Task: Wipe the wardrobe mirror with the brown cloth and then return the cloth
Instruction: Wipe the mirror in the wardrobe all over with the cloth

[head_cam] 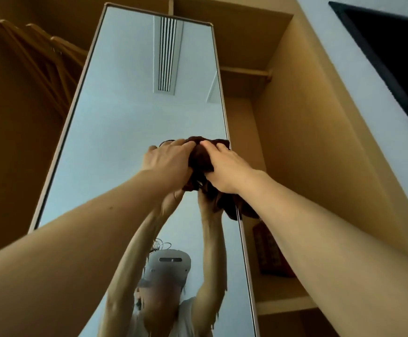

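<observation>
The tall wardrobe mirror (125,113) fills the middle of the view, seen from below. A bunched brown cloth (201,158) is pressed against the glass near the mirror's right edge, at mid height. My left hand (166,159) grips the cloth's left side, fingers curled over its top. On the cloth's right side my right hand (225,167) also grips it. Part of the cloth hangs below my right wrist. The mirror reflects both raised arms and a person wearing a headset.
Wooden hangers (40,59) hang inside the wardrobe at the upper left. To the right of the mirror is an open wooden compartment with a rail (244,72), a shelf (285,304) and a dark red box (271,251). A black screen (392,52) is mounted on the right wall.
</observation>
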Demonstrator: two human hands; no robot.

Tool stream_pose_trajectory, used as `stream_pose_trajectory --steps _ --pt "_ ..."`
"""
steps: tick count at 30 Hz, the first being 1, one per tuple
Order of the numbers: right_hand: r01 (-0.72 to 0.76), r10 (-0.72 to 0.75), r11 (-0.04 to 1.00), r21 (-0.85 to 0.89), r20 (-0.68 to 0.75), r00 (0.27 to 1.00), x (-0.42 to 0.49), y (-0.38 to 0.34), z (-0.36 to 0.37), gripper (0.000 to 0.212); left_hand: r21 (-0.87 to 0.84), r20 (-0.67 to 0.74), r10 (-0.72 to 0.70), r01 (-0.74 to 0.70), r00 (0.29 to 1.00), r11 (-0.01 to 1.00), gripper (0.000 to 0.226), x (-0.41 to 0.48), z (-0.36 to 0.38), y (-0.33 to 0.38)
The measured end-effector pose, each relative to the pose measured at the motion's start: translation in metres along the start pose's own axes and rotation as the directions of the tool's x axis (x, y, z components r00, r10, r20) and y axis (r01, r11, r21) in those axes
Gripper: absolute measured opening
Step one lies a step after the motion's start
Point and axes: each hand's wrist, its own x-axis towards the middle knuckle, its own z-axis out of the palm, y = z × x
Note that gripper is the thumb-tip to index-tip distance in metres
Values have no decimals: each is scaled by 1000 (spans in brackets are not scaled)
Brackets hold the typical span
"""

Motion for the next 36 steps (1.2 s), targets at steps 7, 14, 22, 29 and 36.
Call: stream_pose_trajectory --steps 7,14,22,29,36 --pt "69 -73 991 -113 -29 997 -81 -2 36 76 31 -101 184 -182 978 983 51 -84 22 9" --pt "14 -23 987 -162 -57 998 -46 -3 27 73 33 -106 115 -112 988 993 47 -48 19 6" --pt "46 -45 998 -40 23 999 -3 7 5 78 19 -102 13 -11 995 1000 40 -15 11 9" --pt "86 -95 981 -175 -43 995 -83 -1 50 80 85 -135 176 -166 975 982 52 -95 33 7" --pt "4 -4 1000 0 41 999 20 9 -5 75 127 -46 -22 28 999 992 47 12 1 12"
